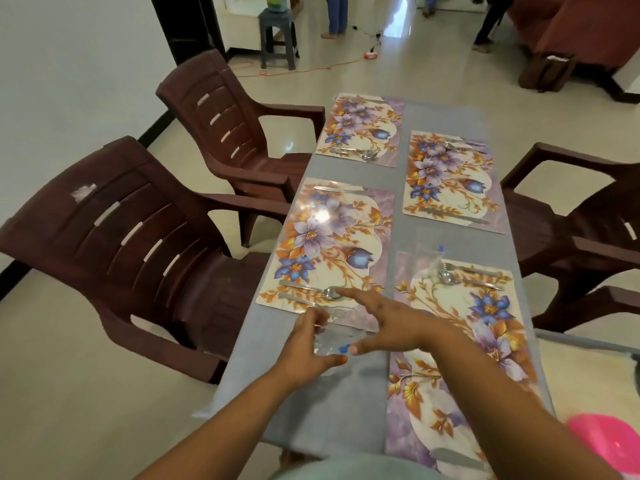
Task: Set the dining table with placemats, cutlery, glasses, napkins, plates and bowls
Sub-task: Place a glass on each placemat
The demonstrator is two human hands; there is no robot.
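Observation:
Four floral placemats lie on the grey table (pixel 332 403), each with a spoon, fork and knife. A clear glass (pixel 337 337) with a blue sticker stands just in front of the near-left placemat (pixel 329 244). My left hand (pixel 306 344) grips the glass from its left side, fingers and thumb curled round it. My right hand (pixel 391 323) hovers over the glass's right side with straight, spread fingers, its thumb tip by the blue sticker. A second clear glass (pixel 429 261) stands at the far corner of the near-right placemat (pixel 460 341), beside its spoon.
Two brown plastic chairs (pixel 145 244) stand along the table's left side and another (pixel 581 233) on the right. A pink bowl (pixel 606 445) shows at the bottom right. People stand far back on the tiled floor.

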